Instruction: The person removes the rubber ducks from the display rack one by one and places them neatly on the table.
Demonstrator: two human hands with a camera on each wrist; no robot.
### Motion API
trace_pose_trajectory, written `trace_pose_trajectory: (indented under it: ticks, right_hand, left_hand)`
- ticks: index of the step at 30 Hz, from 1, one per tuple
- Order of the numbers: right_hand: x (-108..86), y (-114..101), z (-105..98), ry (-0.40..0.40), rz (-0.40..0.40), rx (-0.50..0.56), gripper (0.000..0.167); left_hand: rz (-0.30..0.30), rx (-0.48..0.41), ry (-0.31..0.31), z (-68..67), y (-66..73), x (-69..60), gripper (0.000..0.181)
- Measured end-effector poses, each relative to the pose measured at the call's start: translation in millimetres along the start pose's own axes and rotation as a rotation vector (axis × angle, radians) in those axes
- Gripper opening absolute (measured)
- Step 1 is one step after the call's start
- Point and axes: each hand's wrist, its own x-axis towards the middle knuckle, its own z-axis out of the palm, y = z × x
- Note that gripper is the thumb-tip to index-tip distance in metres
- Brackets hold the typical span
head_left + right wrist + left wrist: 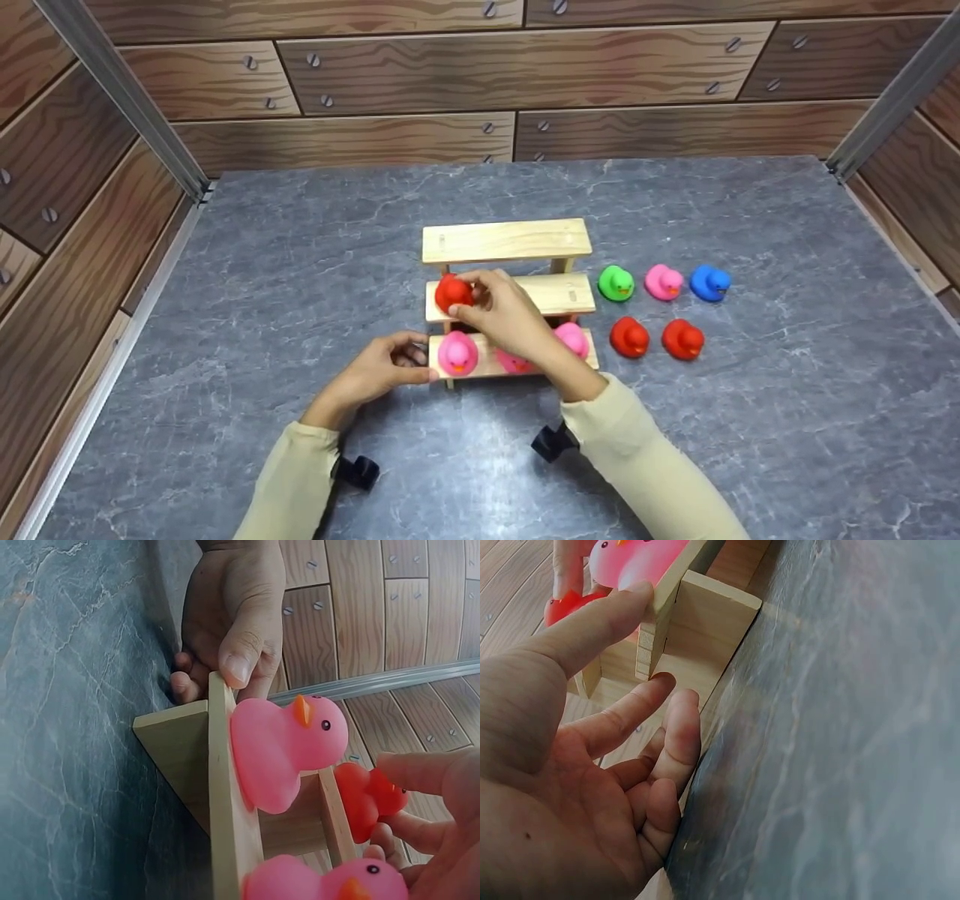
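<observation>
With three pink ducks [457, 354] on the front step [486, 359], our right hand [506, 306] pinches a red duck [451, 291] at the middle step's [559, 295] nine-o'clock end, our left [377, 365] grips the stand [507, 241], and five ducks [664, 283] seemingly remain towards three o'clock.

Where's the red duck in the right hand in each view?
Head: the red duck is left of center, at the middle step's left end.
Left wrist: near the upper left corner, partly hidden.
Right wrist: right of center, below mid-height.
Shared landmark: the pink duck at the front step's left end.
</observation>
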Motion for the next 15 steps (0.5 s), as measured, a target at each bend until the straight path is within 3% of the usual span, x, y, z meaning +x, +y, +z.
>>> trace_pose_trajectory:
  ticks: [8,15]
  right_hand:
    - [-5.8,3,-16,0.033,0.02,0.1,0.04]
    - [-17.8,11,-36,0.063,-0.023,0.128,0.04]
  left_hand:
    - [-0.019,0.002,0.005,-1.4,0.5,-1.6,0.054]
    - [-0.017,0.002,-0.003,-0.1,0.1,-1.4,0.055]
